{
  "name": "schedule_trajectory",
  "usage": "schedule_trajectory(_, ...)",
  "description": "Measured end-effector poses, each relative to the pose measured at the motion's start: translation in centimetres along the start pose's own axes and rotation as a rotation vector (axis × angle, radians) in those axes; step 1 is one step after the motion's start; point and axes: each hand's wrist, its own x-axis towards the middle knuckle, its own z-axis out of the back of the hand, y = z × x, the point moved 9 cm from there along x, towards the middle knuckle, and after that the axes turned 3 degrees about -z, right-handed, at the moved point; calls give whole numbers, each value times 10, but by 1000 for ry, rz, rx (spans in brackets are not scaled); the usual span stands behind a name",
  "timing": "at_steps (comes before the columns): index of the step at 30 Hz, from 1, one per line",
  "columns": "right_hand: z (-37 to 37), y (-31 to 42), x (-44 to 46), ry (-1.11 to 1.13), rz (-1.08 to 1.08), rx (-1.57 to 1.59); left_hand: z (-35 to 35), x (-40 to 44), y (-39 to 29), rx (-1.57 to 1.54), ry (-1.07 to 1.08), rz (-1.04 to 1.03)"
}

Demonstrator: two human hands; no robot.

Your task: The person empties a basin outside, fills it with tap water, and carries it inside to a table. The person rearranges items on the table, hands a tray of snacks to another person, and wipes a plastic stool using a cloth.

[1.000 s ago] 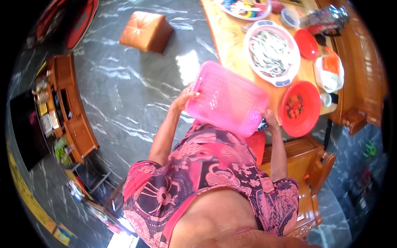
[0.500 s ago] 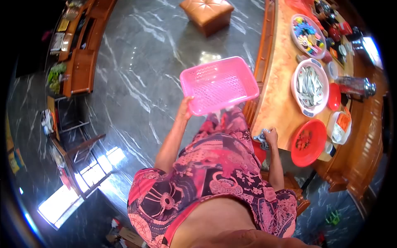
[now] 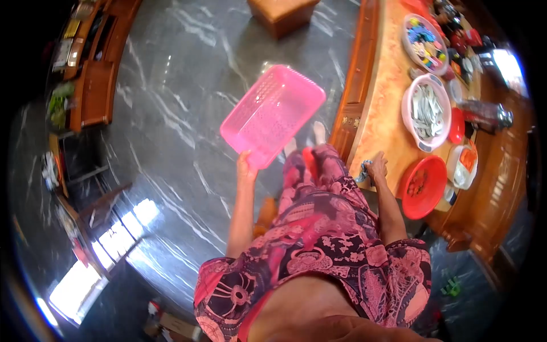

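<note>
My left hand (image 3: 245,164) grips the near corner of a pink plastic basket (image 3: 273,117) with perforated walls, held tilted above the floor with nothing in it. My right hand (image 3: 378,167) is at the edge of the wooden table (image 3: 382,111), its fingers closed on a crumpled blue-grey cloth (image 3: 363,170). Just right of that hand stands a red basin (image 3: 411,206) with small brown bits at its bottom. Beyond it, a pale pink colander (image 3: 407,117) holds silvery-white, fish-like pieces.
A round basket (image 3: 408,44) of colourful small items stands farther up the table. A white container (image 3: 454,167) with a plastic bag and a glass jar (image 3: 481,114) are at the right. A brown leather stool (image 3: 283,20) is ahead; wooden cabinets (image 3: 96,94) stand left.
The pink basket has swung left and turned, its far end now pointing up and right. My right hand has shifted slightly up along the table edge with the cloth. The view has moved too.
</note>
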Motion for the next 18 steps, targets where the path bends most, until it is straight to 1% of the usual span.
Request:
schedule_trajectory(1,0,-1,-2,1,12,-18,11,6,6,23,-22,11)
schedule_trajectory(2,-2,-5,2,2,-4,-20,24,7,10,0,-54,-23)
schedule_trajectory(3,-3,-9,5,2,-19,-22,29,8,22,-2,-44,-7)
schedule_trajectory(4,-5,-8,2,14,24,-49,32,3,35,-5,-33,10)
schedule_trajectory(5,0,-12,-1,-25,31,-38,37,-1,43,-25,-47,-22)
schedule_trajectory(7,2,-13,-5,-63,76,-40,30,-11,60,-33,19,0)
schedule_trajectory(10,2,-25,-3,-98,132,-57,28,-22,81,-114,40,-22)
schedule_trajectory(12,-3,-23,1,-139,221,-88,20,-34,87,-174,13,-72)
schedule_trajectory(13,2,-13,-3,-77,228,-99,22,-36,93,-220,-6,-97)
schedule_trajectory(14,-1,-15,-10,-78,224,-102,31,-35,102,-222,-6,-93)
schedule_trajectory(16,-12,-16,-16,-100,279,-84,61,-31,119,-205,-90,-151)
schedule_trajectory(18,-28,-14,-13,-111,297,-87,90,-15,132,-222,-91,-166)
